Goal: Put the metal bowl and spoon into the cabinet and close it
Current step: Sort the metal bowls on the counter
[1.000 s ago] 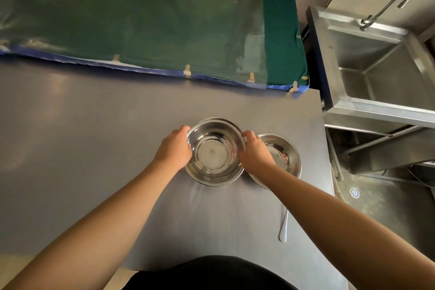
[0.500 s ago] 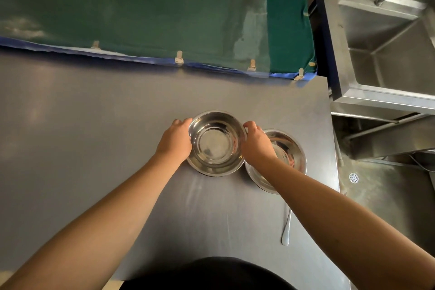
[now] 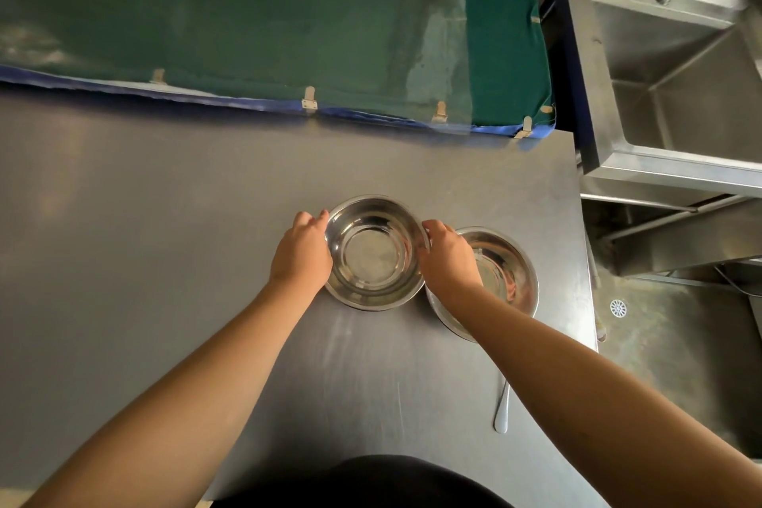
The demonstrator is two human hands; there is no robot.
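A shiny metal bowl [image 3: 373,256] rests upright on the grey steel counter [image 3: 165,219]. My left hand [image 3: 303,250] grips its left rim and my right hand [image 3: 447,258] grips its right rim. A second metal bowl [image 3: 507,268] sits just to the right, partly hidden under my right wrist. A metal spoon [image 3: 502,410] lies on the counter nearer to me; only its handle shows, the rest is behind my right forearm. No cabinet is in view.
A green cloth-covered slab with a blue edge [image 3: 288,33] borders the counter's far side. A steel sink with a tap [image 3: 676,74] stands to the right, across a gap. The counter's right edge [image 3: 589,280] drops to a floor with a drain [image 3: 617,307].
The bowl held in both hands has come down from a slight lift onto the counter beside the second bowl. The camera has tilted further down.
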